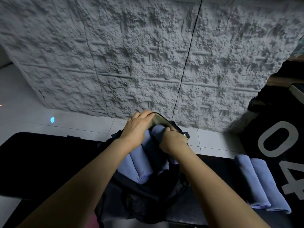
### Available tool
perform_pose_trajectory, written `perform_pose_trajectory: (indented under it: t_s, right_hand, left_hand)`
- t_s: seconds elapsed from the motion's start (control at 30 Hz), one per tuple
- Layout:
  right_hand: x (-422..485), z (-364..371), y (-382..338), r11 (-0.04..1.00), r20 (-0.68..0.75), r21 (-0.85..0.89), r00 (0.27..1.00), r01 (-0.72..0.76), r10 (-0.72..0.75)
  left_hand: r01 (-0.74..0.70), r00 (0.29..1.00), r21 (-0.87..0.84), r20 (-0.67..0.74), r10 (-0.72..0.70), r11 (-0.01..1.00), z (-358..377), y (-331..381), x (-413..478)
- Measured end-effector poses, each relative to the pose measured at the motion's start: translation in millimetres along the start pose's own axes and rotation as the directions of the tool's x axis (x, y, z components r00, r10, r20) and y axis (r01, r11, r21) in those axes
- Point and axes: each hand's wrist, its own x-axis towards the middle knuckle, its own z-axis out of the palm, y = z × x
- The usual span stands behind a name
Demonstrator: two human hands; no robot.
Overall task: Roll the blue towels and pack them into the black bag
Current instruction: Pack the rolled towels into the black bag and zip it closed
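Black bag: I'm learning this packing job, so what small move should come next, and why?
Probably push the towel deeper with the right hand: the left hand holds the black bag open, this roll pokes above the packed towels, and two rolled towels wait on the mat.

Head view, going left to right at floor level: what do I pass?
Small glowing cyan spot on the white tiles → left hand gripping the black fabric bag's rim → right hand gripping a rolled blue towel → two rolled blue towels lying side by side.
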Motion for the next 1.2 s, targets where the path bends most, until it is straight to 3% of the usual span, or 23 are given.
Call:
perform_pose_trajectory:
  t_s: [0.1, 0.27, 0.37, 0.43, 0.47, 0.57, 0.7, 0.83, 0.9, 1.0, 1.03, 1.1, 1.13, 1.17, 1.2]
  right_hand:
    - [23, 16, -18, 0.993, -0.024, -0.115, 1.000, -0.007, 0.004]
    - [37, 43, -10, 0.999, 0.015, -0.021, 0.999, -0.030, 0.031]
    - [16, 33, 11, 0.992, -0.157, -0.062, 0.981, 0.109, -0.117]
    - [-4, 25, 35, 0.968, -0.335, -0.159, 0.912, 0.195, -0.238]
    - [-12, 24, 49, 0.934, -0.363, -0.263, 0.873, 0.241, -0.327]
    - [-21, 27, 87, 0.820, -0.194, -0.442, 0.853, 0.365, -0.484]
    - [-14, 27, 110, 0.671, -0.120, -0.633, 0.807, 0.386, -0.578]
    - [-15, 12, 137, 0.542, -0.147, -0.704, 0.654, 0.458, -0.742]
    - [-17, 12, 147, 0.553, -0.181, -0.684, 0.623, 0.476, -0.761]
    - [-20, 23, 151, 0.631, -0.238, -0.597, 0.642, 0.495, -0.729]
    - [-21, 26, 150, 0.687, -0.285, -0.526, 0.658, 0.501, -0.697]
    - [-19, 27, 144, 0.835, -0.400, -0.297, 0.734, 0.463, -0.549]
    - [-19, 27, 139, 0.891, -0.438, -0.172, 0.778, 0.421, -0.452]
    - [-18, 25, 133, 0.925, -0.457, -0.055, 0.815, 0.375, -0.357]
    - [-17, 23, 127, 0.945, -0.456, 0.032, 0.846, 0.325, -0.276]
  left_hand:
    - [-0.026, 1.000, -0.027, 0.010, 0.027, 0.999, -5, 0, -1]
    - [-0.083, 0.995, 0.018, -0.049, 0.084, 0.996, -2, -1, -7]
    - [-0.197, 0.934, 0.189, -0.262, 0.243, 0.962, 12, 5, -22]
    - [-0.288, 0.901, 0.151, -0.291, 0.321, 0.946, 31, 14, -35]
    - [-0.301, 0.917, 0.080, -0.250, 0.311, 0.950, 40, 20, -41]
    - [-0.213, 0.975, -0.127, 0.041, 0.220, 0.969, 65, 40, -50]
    - [-0.221, 0.949, -0.087, 0.212, 0.235, 0.971, 80, 52, -57]
    - [-0.233, 0.938, 0.036, 0.271, 0.215, 0.972, 84, 57, -58]
    - [-0.229, 0.911, 0.078, 0.367, 0.186, 0.970, 84, 60, -51]
    - [-0.184, 0.872, 0.064, 0.471, 0.133, 0.981, 74, 70, -42]
    - [-0.163, 0.899, 0.037, 0.418, 0.133, 0.986, 68, 72, -44]
    - [-0.107, 0.993, -0.047, 0.035, 0.108, 0.993, 54, 71, -59]
    - [-0.053, 0.980, -0.093, -0.194, 0.034, 0.994, 44, 66, -72]
    - [0.024, 0.921, -0.126, -0.383, -0.071, 0.992, 36, 58, -86]
    - [0.127, 0.854, -0.165, -0.483, -0.193, 0.978, 34, 46, -100]
